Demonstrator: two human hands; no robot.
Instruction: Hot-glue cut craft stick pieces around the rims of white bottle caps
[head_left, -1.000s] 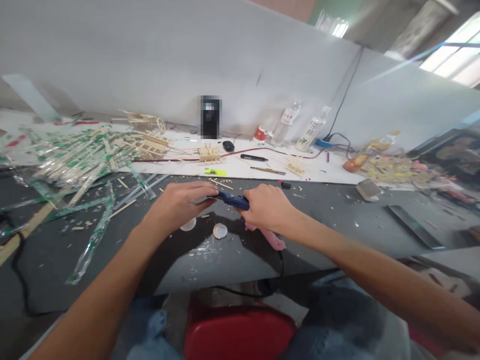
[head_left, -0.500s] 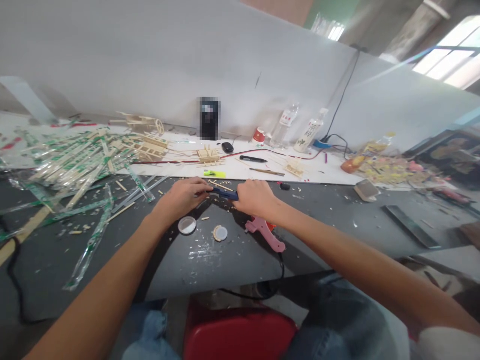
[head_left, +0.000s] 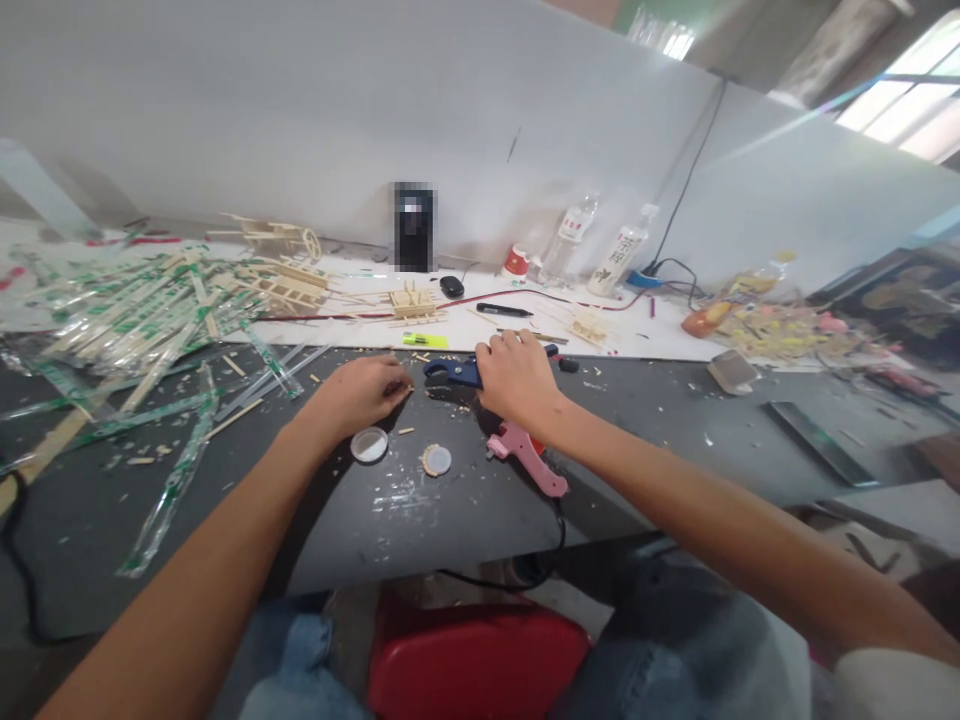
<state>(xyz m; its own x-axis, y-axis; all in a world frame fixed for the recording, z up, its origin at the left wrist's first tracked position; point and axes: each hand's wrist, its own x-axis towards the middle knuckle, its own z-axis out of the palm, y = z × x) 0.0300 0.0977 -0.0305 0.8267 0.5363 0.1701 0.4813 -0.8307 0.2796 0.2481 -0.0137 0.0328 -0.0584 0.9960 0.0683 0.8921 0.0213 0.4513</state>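
My right hand is wrapped round a pair of blue cutters, whose curved jaws point left toward my other hand. My left hand is closed, thumb and fingertips pinched together just left of the jaws; anything between them is too small to make out. Below it on the dark table lies a round clear lid. A small white disc with short wooden pieces along its left edge lies nearer the front. Under my right wrist rests a pink glue gun, its cord running off the table's front edge.
Plastic-wrapped wooden sticks are heaped at left. Small wooden models, a yellow highlighter, a black pen and bottles stand or lie along the white back strip. A red stool is below the table.
The cutters have moved right, away from my left fingertips, and are gripped farther along, with the jaws showing more plainly. My left hand has drawn slightly left, and its fingers are more curled.
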